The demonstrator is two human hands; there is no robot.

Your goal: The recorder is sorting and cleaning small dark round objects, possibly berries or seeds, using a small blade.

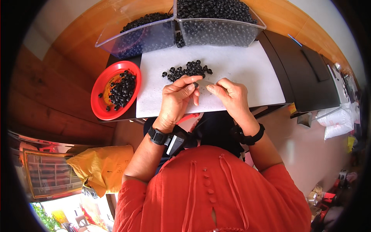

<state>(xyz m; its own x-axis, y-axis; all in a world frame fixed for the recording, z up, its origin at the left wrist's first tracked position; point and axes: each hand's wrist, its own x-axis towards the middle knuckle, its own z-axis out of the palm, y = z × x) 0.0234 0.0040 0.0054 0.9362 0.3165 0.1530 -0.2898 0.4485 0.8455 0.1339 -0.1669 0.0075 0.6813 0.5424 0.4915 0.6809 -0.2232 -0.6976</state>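
My left hand [174, 101] pinches one small round black part [196, 85] between thumb and forefinger, above the near part of the white work sheet [255, 77]. To its right, my right hand [235, 98] has thumb and forefinger pressed together, level with the left. Whatever it may hold is too small to make out. Just beyond my hands lies a loose pile of the same black parts [189, 69], round with small holes or knobs. A red plate [96, 92] at the left holds more black parts on its yellowish middle.
Two clear plastic bins [220, 36] [143, 38] full of black parts stand along the table's far edge. A few parts lie between them. The dark table [305, 73] extends right, with a blue pen [295, 40] on it. A yellow bag [108, 166] is at lower left, white sacks [336, 121] at right.
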